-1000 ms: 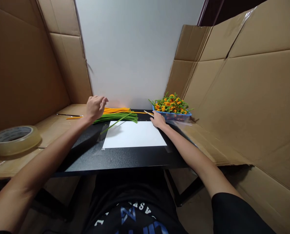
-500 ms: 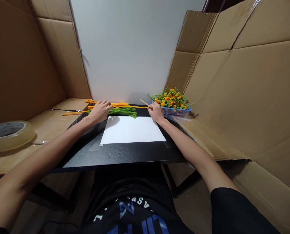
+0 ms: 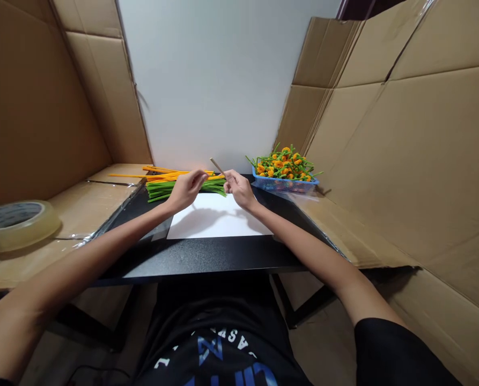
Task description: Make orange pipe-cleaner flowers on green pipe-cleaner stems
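Observation:
My right hand (image 3: 240, 188) is closed round a thin wooden stick (image 3: 217, 165), which slants up to the left from its fingers. An orange pipe cleaner (image 3: 219, 177) shows against those fingers, its far end hard to trace. Close by on the left, my left hand (image 3: 189, 188) is raised with thumb and fingers pinched together; whatever lies in the pinch is too small to make out. Behind it lie bundles of orange pipe cleaners (image 3: 159, 170) and green pipe cleaners (image 3: 159, 192). Beneath both hands, a white sheet (image 3: 219, 228) lies on the black table (image 3: 207, 256).
At the back right stands a blue basket (image 3: 283, 185) heaped with orange and green pipe-cleaner flowers (image 3: 285, 162). A large roll of clear tape (image 3: 20, 225) rests on cardboard at the left. Cardboard walls (image 3: 432, 145) rise on both sides, and a pale wall (image 3: 223, 80) closes the back.
My left hand has moved right and off the pipe-cleaner bundles. My right hand has come left with the stick, from beside the basket to over the sheet, so the hands are closer together.

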